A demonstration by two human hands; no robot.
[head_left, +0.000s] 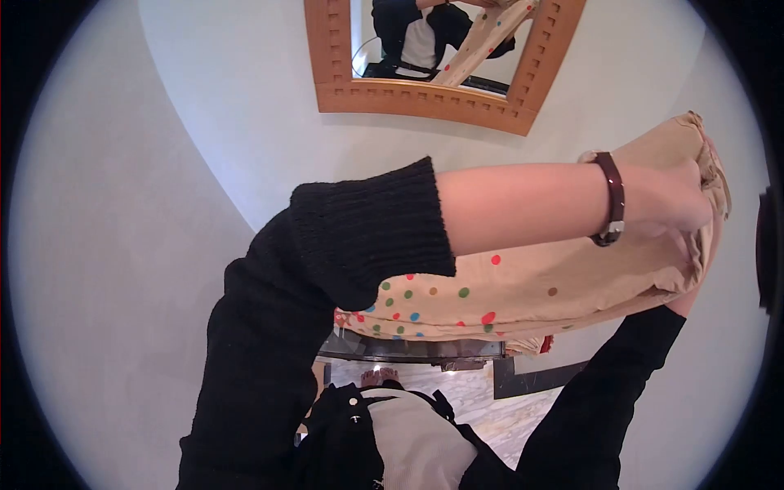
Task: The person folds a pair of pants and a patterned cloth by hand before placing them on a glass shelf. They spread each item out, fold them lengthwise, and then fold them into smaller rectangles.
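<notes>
A beige cloth (523,286) with red, green, blue and brown dots stretches across the middle of the view. My left hand (674,200), with a dark band on its wrist, reaches across to the right and grips the cloth's bunched upper end. Behind that end, my right arm in a black sleeve comes up from below; my right hand is almost wholly hidden by the cloth and my left hand, so its fingers do not show. The cloth's lower left part hangs over a dark glossy surface (392,346).
A wood-framed mirror (425,101) hangs on the pale wall, reflecting a black-clad torso and the dotted cloth. Below are a marble floor (474,415) with a dark border and a bare foot. A dark object (768,249) stands at the right edge.
</notes>
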